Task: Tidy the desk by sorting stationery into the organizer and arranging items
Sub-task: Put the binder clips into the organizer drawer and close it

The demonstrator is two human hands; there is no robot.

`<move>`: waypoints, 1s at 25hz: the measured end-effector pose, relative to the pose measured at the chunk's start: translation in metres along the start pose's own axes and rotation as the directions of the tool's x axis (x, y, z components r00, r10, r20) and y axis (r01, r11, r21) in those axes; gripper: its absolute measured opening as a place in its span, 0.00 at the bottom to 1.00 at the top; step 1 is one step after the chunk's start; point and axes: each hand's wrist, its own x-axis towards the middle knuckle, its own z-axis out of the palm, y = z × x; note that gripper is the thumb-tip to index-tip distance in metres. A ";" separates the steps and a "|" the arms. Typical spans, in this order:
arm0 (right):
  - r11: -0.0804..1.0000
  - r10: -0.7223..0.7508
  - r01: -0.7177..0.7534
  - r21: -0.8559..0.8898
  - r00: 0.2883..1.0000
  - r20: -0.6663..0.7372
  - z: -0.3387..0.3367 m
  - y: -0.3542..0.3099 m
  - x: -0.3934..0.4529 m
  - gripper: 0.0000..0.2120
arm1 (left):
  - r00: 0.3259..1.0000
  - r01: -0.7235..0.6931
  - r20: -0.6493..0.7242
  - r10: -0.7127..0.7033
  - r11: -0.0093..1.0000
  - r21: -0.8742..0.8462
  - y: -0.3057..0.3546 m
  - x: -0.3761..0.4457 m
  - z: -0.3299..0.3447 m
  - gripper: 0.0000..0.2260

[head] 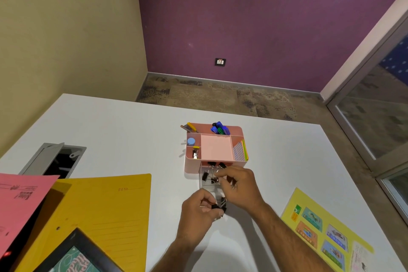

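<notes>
My pink organizer [215,147] sits near the middle of the white desk [132,130], and I place everything else from it. Its clear drawer [204,180] is pulled out toward me from the front, with several black binder clips [205,175] lying inside.

My right hand [239,186] is over that open drawer, fingers curled and pinched together at the tips – it looks to be gripping the wire handle of a clip, though the blur keeps me from being sure. My left hand [198,212] is nearer to me than the drawer, just in front of it, closed loosely around a small bunch of black clips [220,205] that poke out between thumb and fingers.

Inside the organizer, blue and green markers [219,128] stand in the back compartment. Pencils and a yellow-handled tool [189,127] lean out of the back left corner. A small blue round thing [191,141] sits in a left compartment, and a stapler-like thing [195,152] is in the one in front of it. Sticky notes [241,151] stand in the right-hand slot – the big middle tray holds nothing I can see.

Left of the organizer and closer to me lies a yellow folder [106,212], with a pink paper [19,201] overlapping its left edge and a dark picture frame [77,254] over its near corner. A grey cable hatch [53,159] is set into the desk beyond them. Right of the organizer, toward me, lies a yellow sticker sheet [320,234].
</notes>
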 end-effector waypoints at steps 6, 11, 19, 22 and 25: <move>0.932 0.179 -0.232 0.278 0.962 0.206 -0.020 -0.003 -0.002 0.07 | 0.991 -0.050 -0.128 0.034 0.991 -0.128 0.015 0.000 0.005 0.13; 0.876 0.235 -0.337 0.345 0.923 0.304 -0.031 0.004 -0.003 0.09 | 0.994 -0.033 -0.105 0.017 0.987 -0.156 0.019 -0.001 0.007 0.15; 0.956 0.172 -0.174 0.235 0.985 0.031 -0.040 0.006 0.008 0.15 | 0.991 -0.134 0.053 0.123 0.906 0.402 -0.003 -0.003 0.002 0.12; 0.998 0.014 -0.012 -0.054 0.999 0.034 -0.032 0.011 0.009 0.11 | 0.948 -0.306 0.286 0.138 0.639 0.706 -0.007 -0.002 0.000 0.17; 0.980 -0.001 0.026 -0.197 0.992 0.129 -0.027 0.011 0.010 0.11 | 0.900 -0.430 0.415 0.136 0.440 0.788 -0.007 0.005 0.005 0.21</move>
